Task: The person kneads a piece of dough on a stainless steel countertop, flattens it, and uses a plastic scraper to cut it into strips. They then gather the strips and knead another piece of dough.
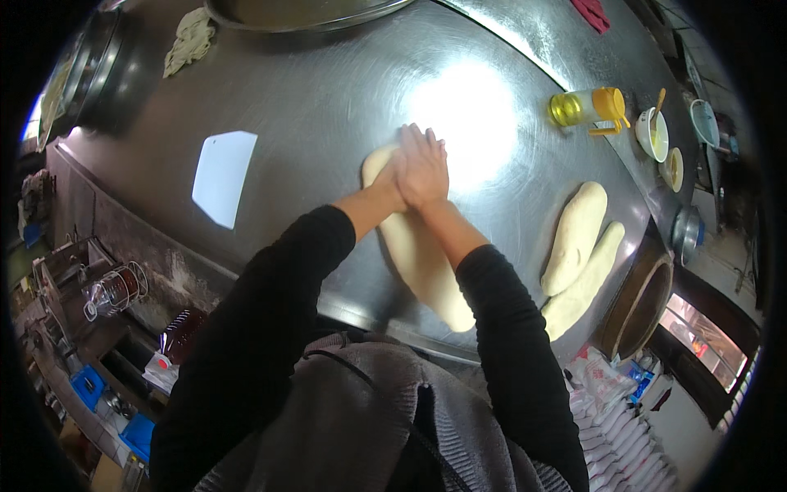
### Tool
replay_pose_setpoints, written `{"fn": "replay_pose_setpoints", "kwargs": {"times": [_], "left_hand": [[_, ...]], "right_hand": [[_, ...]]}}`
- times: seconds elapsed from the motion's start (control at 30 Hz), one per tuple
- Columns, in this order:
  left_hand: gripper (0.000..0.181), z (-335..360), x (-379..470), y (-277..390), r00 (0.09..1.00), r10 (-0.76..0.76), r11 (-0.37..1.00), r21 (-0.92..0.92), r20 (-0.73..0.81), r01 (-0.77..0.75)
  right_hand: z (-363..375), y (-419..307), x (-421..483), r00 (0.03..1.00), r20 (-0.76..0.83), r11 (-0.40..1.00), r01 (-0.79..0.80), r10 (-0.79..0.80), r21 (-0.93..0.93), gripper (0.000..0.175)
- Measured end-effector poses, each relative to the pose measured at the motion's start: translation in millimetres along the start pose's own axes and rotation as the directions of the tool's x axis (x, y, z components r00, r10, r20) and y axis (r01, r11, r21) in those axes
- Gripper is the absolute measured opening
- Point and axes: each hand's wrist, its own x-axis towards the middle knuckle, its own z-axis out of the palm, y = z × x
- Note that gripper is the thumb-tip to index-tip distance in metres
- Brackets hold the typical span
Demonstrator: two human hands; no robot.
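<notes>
On the steel worktop (307, 123) before me lies a long, thick roll of pale dough (424, 264), slanting from the middle down toward my body. Both hands press on its far end, crossed one over the other. My right hand (424, 175) is on top, palm down, its fingers stretched away from me. Beneath it sits my left hand (388, 187), its fingers mostly covered. Over to the right, a plump dough roll (576, 237) rests against a thinner dough roll (587, 286). A white dough scraper (225, 178) lies flat to the left.
An oil bottle (584, 107) with a yellow cap stands at right, near a white bowl (653, 134) with a handled utensil. A crumpled cloth (190, 42) lies at upper left, beside a large metal pan (307, 24). A big round vessel (639, 301) adjoins the right edge.
</notes>
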Motion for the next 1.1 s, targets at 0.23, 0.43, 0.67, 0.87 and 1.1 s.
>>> {"fn": "replay_pose_setpoints", "kwargs": {"times": [0.23,0.43,0.67,0.87,1.1], "left_hand": [[0.067,10,-33,-33,0.991,-0.021,0.999,0.022,-0.136,0.024],[0.067,2,-23,-45,0.989,-0.035,0.987,-0.148,0.144,0.057],[0.068,36,-49,67,0.966,0.155,0.977,-0.111,-0.204,-0.180],[0.065,45,-5,75,0.987,0.080,0.990,-0.106,-0.137,-0.095],[0.073,39,-46,60,0.990,0.125,0.992,-0.027,-0.061,-0.127]], "right_hand": [[44,-26,-6,0.928,-0.214,0.949,0.279,-0.306,-0.147,0.051],[31,-37,14,0.972,-0.099,0.970,0.196,-0.211,-0.140,0.049],[-4,15,-83,1.000,-0.015,1.000,0.023,-0.024,-0.019,0.057],[0,55,-65,0.997,-0.059,0.994,0.046,-0.052,-0.095,0.060],[8,5,-92,0.997,-0.075,0.983,0.000,-0.014,-0.183,0.064]]}}
